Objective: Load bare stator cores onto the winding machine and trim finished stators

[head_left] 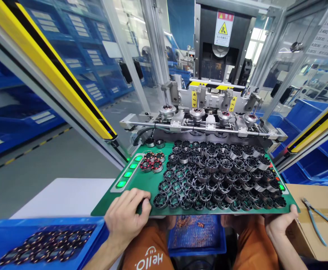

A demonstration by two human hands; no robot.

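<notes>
Dozens of black-and-silver ring cores (pixel 211 165) crowd the green worktop (pixel 149 187), from its middle across to its right edge, some of them stacked. Left of them, a small cluster of rings wound with red and copper wire (pixel 155 165) sits toward the far left corner, with two darker rings (pixel 155 143) just beyond. Along the left edge runs a strip of lit green buttons (pixel 128 174). From where I stand, the person's left hand (pixel 128 213) rests at the near edge, loosely curled with the thumb beside the bent forefinger; whether anything is under it I can't tell. The right hand (pixel 282 223) is at the near right corner, thumb up against the edge, its fingers mostly hidden below. Past the far edge stands a metal machine (pixel 208 99) carrying four round heads. A blue bin (pixel 99 228) of wound rings is at the person's left, a blue tray (pixel 197 240) with copper-coloured scraps lies below the near edge, and blue-handled pliers (pixel 315 221) lie on a cardboard box (pixel 301 232) to the right.
</notes>
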